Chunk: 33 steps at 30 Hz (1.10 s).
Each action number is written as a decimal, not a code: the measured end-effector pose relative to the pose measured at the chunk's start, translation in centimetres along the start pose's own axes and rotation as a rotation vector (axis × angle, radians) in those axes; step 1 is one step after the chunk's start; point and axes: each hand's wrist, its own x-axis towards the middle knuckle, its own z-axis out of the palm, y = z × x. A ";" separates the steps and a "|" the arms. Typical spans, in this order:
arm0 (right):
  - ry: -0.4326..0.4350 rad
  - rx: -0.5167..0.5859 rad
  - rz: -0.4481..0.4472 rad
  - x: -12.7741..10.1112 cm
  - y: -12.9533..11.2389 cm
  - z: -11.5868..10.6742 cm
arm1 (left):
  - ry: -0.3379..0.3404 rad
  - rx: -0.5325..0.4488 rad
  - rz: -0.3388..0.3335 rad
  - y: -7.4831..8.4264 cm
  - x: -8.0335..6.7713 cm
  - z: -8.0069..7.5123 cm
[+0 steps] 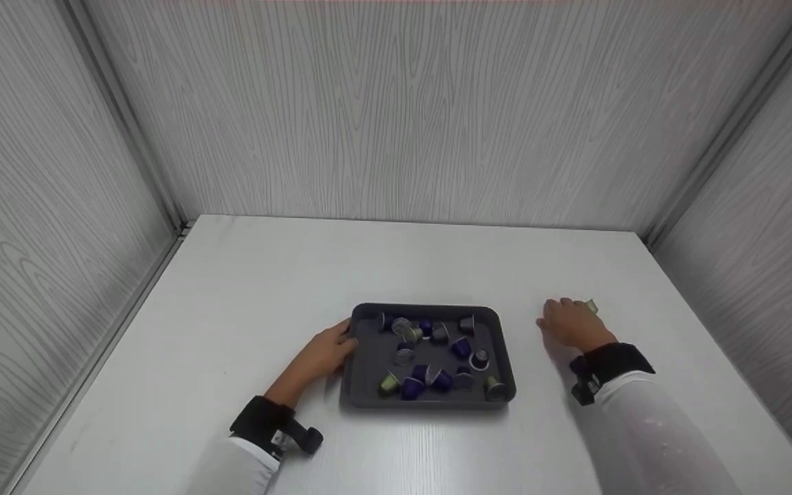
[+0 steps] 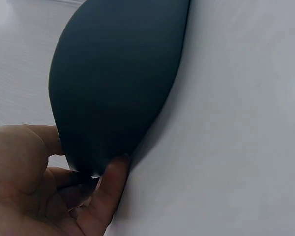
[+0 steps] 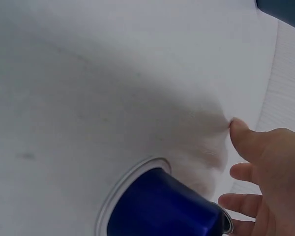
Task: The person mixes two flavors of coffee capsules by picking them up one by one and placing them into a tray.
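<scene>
A dark grey tray [image 1: 368,357] sits in the middle of the white table and holds several purple, green and grey coffee capsules [image 1: 437,357]. My left hand [image 1: 327,352] grips the tray's left rim [image 2: 118,93], thumb on one side and fingers on the other. My right hand [image 1: 570,322] rests on the table to the right of the tray, fingers loosely spread. A blue capsule [image 3: 162,209] lies on its side at those fingertips [image 3: 233,173], with the thumb apart from it. From the head view only a small pale bit of that capsule [image 1: 591,306] shows past the fingers.
Grey wood-grain walls close the table in at the back, left and right. The white tabletop [image 1: 245,289] stretches around the tray on all sides. Black wrist straps [image 1: 609,364] sit on both white sleeves.
</scene>
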 end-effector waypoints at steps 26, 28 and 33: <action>-0.012 0.114 0.083 0.6 -1.7 -1.1 | -0.003 0.027 0.059 -0.4 0.0 0.0; 0.030 0.130 0.064 0.7 -2.0 -1.4 | -0.003 0.017 0.050 -0.4 0.1 0.0; 0.166 0.143 -0.008 0.9 -3.5 -2.5 | 0.000 0.012 0.051 -0.3 0.1 0.0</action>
